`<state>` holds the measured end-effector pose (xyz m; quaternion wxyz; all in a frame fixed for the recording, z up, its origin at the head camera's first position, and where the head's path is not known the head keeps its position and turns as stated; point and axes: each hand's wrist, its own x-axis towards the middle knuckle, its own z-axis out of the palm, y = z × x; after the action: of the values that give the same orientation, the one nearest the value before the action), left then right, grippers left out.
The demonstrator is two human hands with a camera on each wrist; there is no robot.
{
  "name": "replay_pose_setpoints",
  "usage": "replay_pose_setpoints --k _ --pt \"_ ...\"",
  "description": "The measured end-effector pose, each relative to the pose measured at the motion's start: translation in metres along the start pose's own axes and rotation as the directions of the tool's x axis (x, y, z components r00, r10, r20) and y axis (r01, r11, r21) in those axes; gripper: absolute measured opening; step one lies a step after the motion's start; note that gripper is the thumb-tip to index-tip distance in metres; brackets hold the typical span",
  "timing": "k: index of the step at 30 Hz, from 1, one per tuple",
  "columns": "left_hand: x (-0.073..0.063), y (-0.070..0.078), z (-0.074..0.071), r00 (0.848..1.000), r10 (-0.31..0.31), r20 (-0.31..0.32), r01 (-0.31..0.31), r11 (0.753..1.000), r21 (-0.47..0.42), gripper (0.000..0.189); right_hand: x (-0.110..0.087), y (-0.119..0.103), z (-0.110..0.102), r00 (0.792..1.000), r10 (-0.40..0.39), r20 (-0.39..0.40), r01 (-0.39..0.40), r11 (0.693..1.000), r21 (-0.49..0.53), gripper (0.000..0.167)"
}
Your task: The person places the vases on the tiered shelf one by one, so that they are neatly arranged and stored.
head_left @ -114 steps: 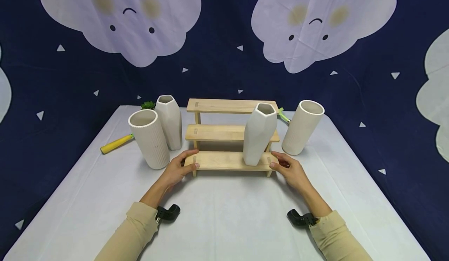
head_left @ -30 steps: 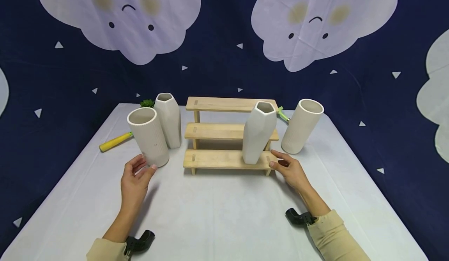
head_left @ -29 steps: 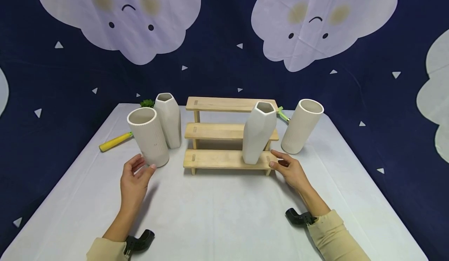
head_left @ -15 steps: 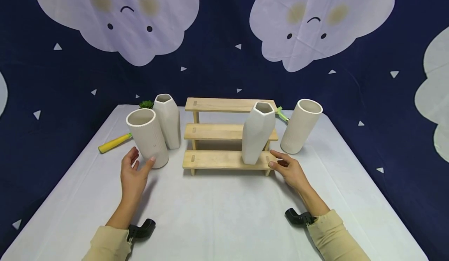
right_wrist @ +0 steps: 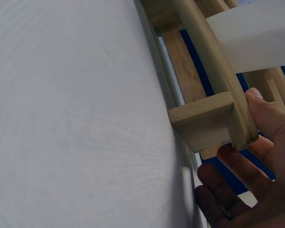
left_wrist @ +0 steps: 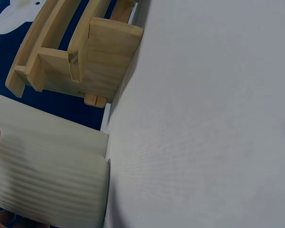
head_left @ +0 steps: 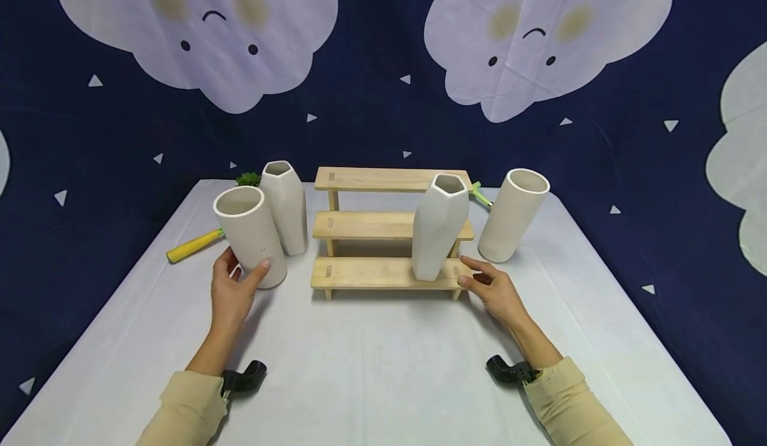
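Left hand [head_left: 232, 294] on the white, ribbed, cylindrical vase [head_left: 256, 243], thumb against one side and fingers curled about the other, gripping it low down! That vase stands on the white cloth-covered table [head_left: 359, 359], left of the pale wooden three-tier stand [head_left: 365, 273], well apart from it. Across to the right hand [head_left: 493, 291]: thumb and fingers pinch the right end of the stand's lowest tier. Just beside that grip, a white faceted vase [head_left: 440, 229] stands on the same tier. Another off-white faceted vase [head_left: 287, 210] sits right behind the ribbed one, with a yellow handle [head_left: 194, 246] lying to its left.
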<state>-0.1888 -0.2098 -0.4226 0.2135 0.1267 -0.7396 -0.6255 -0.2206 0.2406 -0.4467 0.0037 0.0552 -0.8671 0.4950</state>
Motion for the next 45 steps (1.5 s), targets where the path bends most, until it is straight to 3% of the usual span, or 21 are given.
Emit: replay_pose_setpoints --k 14,25,45 --pt "0.011 -0.003 0.005 0.999 -0.003 0.039 0.002 0.999 0.032 0.085 0.0 0.001 0.0 1.0 0.004 0.002 -0.004 1.0 0.006 0.056" --pt "0.015 -0.007 0.009 1.0 0.012 0.026 -0.014 0.997 0.071 0.085 -0.001 0.0 0.0 1.0 -0.001 0.0 0.001 1.0 0.011 0.054" --pt "0.013 -0.002 0.007 0.999 -0.026 0.023 0.024 0.997 0.079 0.085 0.0 0.001 0.0 1.0 -0.014 -0.001 0.014 1.0 0.019 0.053"
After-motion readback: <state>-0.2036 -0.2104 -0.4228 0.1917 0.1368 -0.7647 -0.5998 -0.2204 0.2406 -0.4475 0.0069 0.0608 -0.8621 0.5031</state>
